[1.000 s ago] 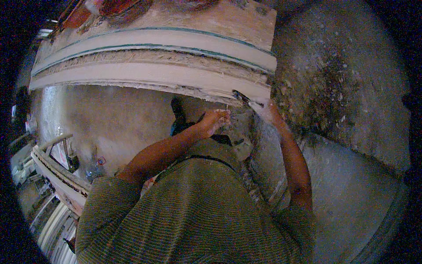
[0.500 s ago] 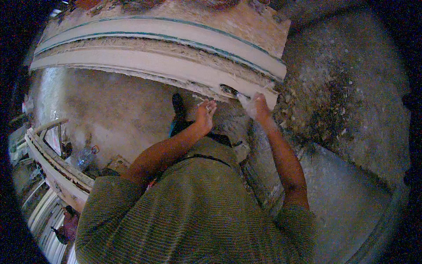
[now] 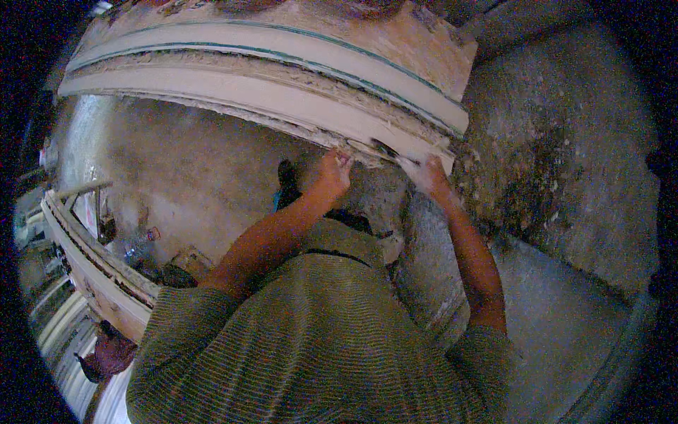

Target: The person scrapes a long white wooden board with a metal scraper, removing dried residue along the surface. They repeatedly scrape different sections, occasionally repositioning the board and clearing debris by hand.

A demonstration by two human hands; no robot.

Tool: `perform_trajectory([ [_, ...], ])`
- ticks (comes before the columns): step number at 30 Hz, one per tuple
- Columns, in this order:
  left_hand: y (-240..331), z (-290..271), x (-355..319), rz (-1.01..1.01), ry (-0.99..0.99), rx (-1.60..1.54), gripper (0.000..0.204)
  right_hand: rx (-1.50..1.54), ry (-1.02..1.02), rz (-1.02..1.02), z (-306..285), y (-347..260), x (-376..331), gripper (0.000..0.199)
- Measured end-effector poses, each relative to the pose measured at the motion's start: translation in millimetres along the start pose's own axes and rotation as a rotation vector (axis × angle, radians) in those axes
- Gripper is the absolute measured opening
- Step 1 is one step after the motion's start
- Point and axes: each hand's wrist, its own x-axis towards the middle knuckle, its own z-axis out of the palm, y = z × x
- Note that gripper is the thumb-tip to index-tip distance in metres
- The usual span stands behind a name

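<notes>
Closest to me I see a green striped shirt (image 3: pixel 318 339) filling the bottom of the view. Two bare arms go up from it toward a long curved white moulding (image 3: pixel 233 95), and I will place everything from that moulding.

My left hand (image 3: pixel 333 169) is raised with the elbow bent. It sits just under the lower edge of the moulding, near its right end. Its fingers (image 3: pixel 342 160) are curled together against that edge. I cannot tell if they pinch anything.

My right hand (image 3: pixel 429 173) is up too, on a straighter arm. It is just right of the left hand, also under the moulding's right end. Its fingers are closed around a small scraper (image 3: pixel 392 152), and the dark blade touches the rough, crumbly lower edge of the moulding.

I count two hands, one scraper and one moulding with two white bands and a thin green line.

The moulding ends just right of the scraper. Past that end is a rough grey wall (image 3: pixel 558 169) with dark patches. Below the moulding is a wide bare brown wall, so there is open room under the hands.

Far below the moulding's left end I see a wooden plank (image 3: pixel 92 268) with small blurry things beside it.
</notes>
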Motion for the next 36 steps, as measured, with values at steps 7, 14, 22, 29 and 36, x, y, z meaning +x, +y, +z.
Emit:
perform_trajectory([
  [7, -5, 8, 3, -0.047, 0.120, -0.011, 0.015, -0.318, -0.118, 0.182, 29, -40, 16, 0.034],
  [14, -21, 8, 15, -0.035, 0.169, -0.042, 0.027, 0.091, 0.117, 0.091, -3, -25, -5, 0.040],
  [22, -63, -24, 70, -0.143, 0.187, 0.175, 0.038, 0.272, 0.224, 0.495, -9, -32, -56, 0.037],
  [29, -66, -84, -1, 0.008, -0.179, 0.833, 0.028, 0.283, 0.412, 0.524, -35, -32, -125, 0.040],
  [36, -143, -33, -64, -0.494, -0.727, 0.888, 0.033, -0.261, 0.376, 0.245, -65, -29, -139, 0.038],
])
